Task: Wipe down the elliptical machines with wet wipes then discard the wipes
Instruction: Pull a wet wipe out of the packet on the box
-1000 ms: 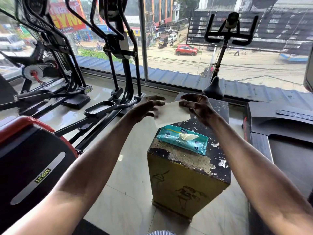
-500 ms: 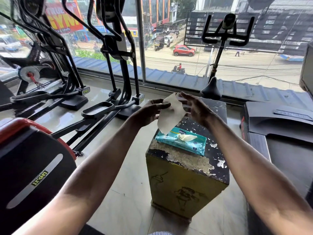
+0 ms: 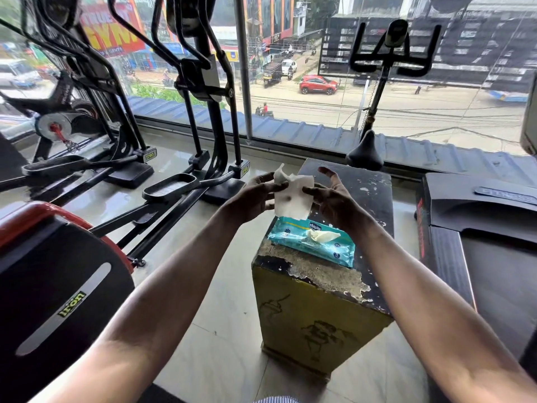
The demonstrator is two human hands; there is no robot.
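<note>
A white wet wipe (image 3: 293, 196) hangs between both hands above the worn box. My left hand (image 3: 255, 196) pinches its left edge with thumb and fingers. My right hand (image 3: 334, 199) pinches its right edge, the other fingers spread. Below them a teal wipes pack (image 3: 312, 241) lies on the black-topped yellow box (image 3: 316, 309), with one wipe sticking out of its opening. Two black elliptical machines stand to the left: the nearer elliptical (image 3: 203, 112) by the window post and the farther elliptical (image 3: 87, 117) beyond it.
A red-and-black machine housing (image 3: 58, 280) sits close at the lower left. A treadmill (image 3: 479, 228) stands at the right. A spin bike (image 3: 374, 97) stands behind the box against the glass window. Pale floor tiles run between the box and the ellipticals.
The wipe was stretched flat between my hands, then gathered; both hands have come closer together and the wipe now hangs folded and crumpled at its top.
</note>
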